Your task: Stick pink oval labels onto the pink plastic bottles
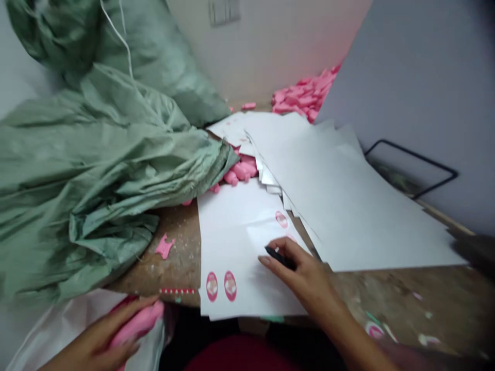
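Observation:
At the lower left, my left hand is closed round a smooth pink plastic piece, over an open white plastic bag. My right hand grips a slim black pen-like tool, its tip pointing left. Beneath that hand lies a white sticker sheet on the table. Two oval pink-and-white stickers show at its lower left, with another oval sticker near its right edge. The right fingertips are just above or touching the sheet; I cannot tell which.
A big green woven sack covers the left side, pink pieces spilling from its mouth. Fanned white sheets lie to the right. More pink pieces are heaped at the back. A flat pink scrap rests on the brown table.

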`<state>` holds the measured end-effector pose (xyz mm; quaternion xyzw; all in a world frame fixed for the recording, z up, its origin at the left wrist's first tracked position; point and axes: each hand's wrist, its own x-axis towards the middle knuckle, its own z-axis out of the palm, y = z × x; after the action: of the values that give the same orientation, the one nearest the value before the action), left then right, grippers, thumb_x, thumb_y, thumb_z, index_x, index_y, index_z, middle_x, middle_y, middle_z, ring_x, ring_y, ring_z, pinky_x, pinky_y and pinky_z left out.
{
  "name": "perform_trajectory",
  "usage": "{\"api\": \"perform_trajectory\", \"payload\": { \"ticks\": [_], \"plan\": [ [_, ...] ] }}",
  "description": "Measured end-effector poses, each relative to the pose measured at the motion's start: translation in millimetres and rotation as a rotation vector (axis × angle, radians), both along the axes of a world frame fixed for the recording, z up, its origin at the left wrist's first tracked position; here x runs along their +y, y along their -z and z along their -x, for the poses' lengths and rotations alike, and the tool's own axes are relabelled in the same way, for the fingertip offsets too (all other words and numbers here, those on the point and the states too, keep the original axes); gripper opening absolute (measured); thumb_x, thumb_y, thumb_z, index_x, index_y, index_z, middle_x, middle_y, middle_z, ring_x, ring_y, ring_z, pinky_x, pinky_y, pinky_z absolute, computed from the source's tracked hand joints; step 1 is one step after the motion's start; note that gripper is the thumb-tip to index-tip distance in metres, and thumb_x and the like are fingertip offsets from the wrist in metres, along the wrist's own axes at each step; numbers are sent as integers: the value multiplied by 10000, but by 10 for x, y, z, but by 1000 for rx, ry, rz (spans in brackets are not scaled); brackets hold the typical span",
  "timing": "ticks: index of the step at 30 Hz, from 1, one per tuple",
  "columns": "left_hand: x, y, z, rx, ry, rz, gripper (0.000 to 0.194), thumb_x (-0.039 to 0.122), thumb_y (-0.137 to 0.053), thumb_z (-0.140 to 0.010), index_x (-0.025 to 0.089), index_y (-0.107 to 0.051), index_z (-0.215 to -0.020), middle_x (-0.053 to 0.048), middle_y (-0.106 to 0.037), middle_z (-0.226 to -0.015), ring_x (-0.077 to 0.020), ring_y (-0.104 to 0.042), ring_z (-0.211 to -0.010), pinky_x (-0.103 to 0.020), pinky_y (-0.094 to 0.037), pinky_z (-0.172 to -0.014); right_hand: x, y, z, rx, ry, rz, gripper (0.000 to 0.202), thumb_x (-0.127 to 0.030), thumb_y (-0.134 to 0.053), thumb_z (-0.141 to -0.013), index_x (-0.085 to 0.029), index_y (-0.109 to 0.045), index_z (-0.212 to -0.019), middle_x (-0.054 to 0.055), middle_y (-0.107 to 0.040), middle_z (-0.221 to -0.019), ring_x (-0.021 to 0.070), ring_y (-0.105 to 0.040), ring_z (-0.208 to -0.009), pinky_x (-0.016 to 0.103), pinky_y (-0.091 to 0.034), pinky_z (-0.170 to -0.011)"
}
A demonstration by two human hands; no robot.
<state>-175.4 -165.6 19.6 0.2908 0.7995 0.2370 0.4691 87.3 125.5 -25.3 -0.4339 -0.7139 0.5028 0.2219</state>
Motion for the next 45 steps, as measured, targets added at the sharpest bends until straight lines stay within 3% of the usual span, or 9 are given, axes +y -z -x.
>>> {"api": "perform_trajectory", "payload": {
  "ticks": [3,8,11,16,23,26,29,34,45],
  "plan": [
    [-93,-40,183,235,-12,-48,540,534,-766,-632,434,-714,-1160,7,-679,-1306,-370,-557,-1269,-515,-405,-1101,19,90,13,-53,-38,-75,322,-568,-609,-763,-254,-632,-832,-5,-623,-679,192,-577,-618,303,-432,-576],
    [1311,-104,-87,323,-80,-434,218,322,-751,-720,321,-794,-934,-59,-762,-1047,-319,-658,-1031,-471,-363,-1121,-82,202,73,-69,-67,-231,353,-594,-484,-900,-276,-630,-853,-16,-637,-644,193,-591,-581,302,-422,-552],
    [2094,1,18,369,-168,-547,202,254,-724,-755,273,-767,-952,-70,-720,-1112,-322,-545,-1236,-460,-219,-1191,-107,238,77,-92,-88,-277,346,-561,-454,-934,-283,-639,-843,-10,-669,-654,198,-608,-574,309,-434,-554],
    [2581,204,382,325,-220,-637,190,189,-732,-758,265,-708,-930,21,-662,-1257,-292,-253,-1477,-446,-181,-1210,-90,235,46,-191,-198,-315,319,-518,-465,-938,-274,-657,-867,3,-697,-670,212,-621,-601,320,-431,-576],
    [2441,246,338,219,-326,-470,410,3,-709,-671,207,-679,-1025,12,-598,-1322,-330,-134,-1517,-409,-173,-1227,-44,172,10,-293,-152,-344,233,-416,-495,-914,-238,-640,-881,-6,-668,-646,171,-552,-536,309,-359,-605],
    [2142,137,133,156,-365,-438,530,46,-691,-727,182,-593,-1230,-44,-625,-1240,-347,-382,-1400,-485,-286,-1173,-119,99,-26,-273,-194,-435,195,-347,-494,-925,-228,-646,-898,7,-700,-706,163,-559,-568,313,-355,-641],
    [1894,73,-187,-246,-398,-462,524,117,-631,-815,211,-523,-1319,-86,-649,-1214,-297,-627,-1125,-519,-484,-994,-246,69,-62,-291,-288,-555,183,-290,-479,-941,-217,-647,-933,25,-742,-812,164,-552,-584,325,-338,-671],
    [1903,222,-723,-955,-491,-426,524,107,-638,-804,249,-551,-1301,-101,-658,-1183,-246,-664,-1059,-442,-536,-940,-362,142,-75,-347,-349,-618,173,-250,-459,-952,-214,-627,-942,23,-756,-835,172,-557,-596,323,-300,-677],
    [2036,451,-952,-869,-609,-467,404,27,-634,-806,125,-612,-1197,-104,-683,-1151,-192,-662,-1072,-348,-433,-1076,-486,168,21,-343,-333,-715,157,-241,-497,-962,-207,-630,-885,12,-734,-771,163,-456,-558,322,-251,-673]
  ]
}}
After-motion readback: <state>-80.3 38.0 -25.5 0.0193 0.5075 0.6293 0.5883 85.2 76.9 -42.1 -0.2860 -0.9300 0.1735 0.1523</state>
